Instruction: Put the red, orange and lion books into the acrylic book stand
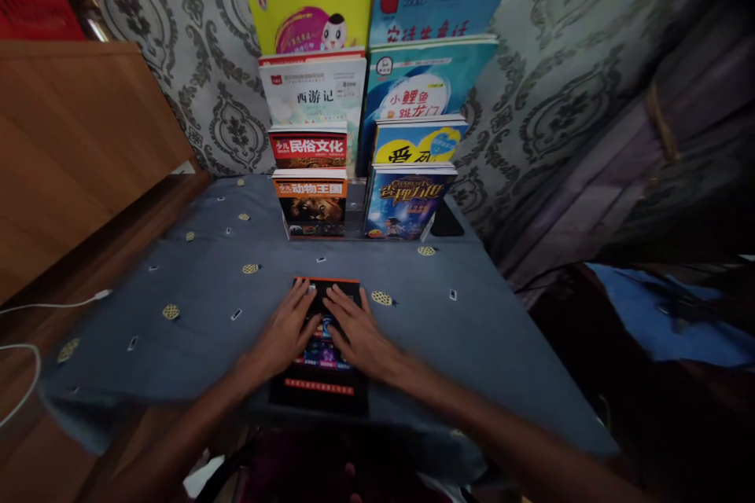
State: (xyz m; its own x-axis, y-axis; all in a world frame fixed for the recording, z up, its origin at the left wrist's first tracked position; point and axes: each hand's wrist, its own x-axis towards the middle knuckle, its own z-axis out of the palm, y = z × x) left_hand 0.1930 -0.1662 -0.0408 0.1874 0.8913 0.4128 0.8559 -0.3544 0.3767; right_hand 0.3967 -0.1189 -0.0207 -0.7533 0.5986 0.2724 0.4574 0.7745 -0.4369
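Observation:
A dark book (322, 389) with an orange top edge lies flat on the blue-grey tablecloth (194, 306) near the front edge. My left hand (286, 330) rests flat on the book's left half, fingers stretched out. Beside it, my right hand (357, 334) lies on the right half with its fingers spread. Both palms face down on the cover, and neither grips anything.
A tiered book stand (354, 216) at the table's back holds two columns of several upright books against patterned wallpaper. A wooden cabinet (71, 149) stands at the left, with white cables (35, 306) on its lower ledge. A blue cloth (666, 314) lies at the right.

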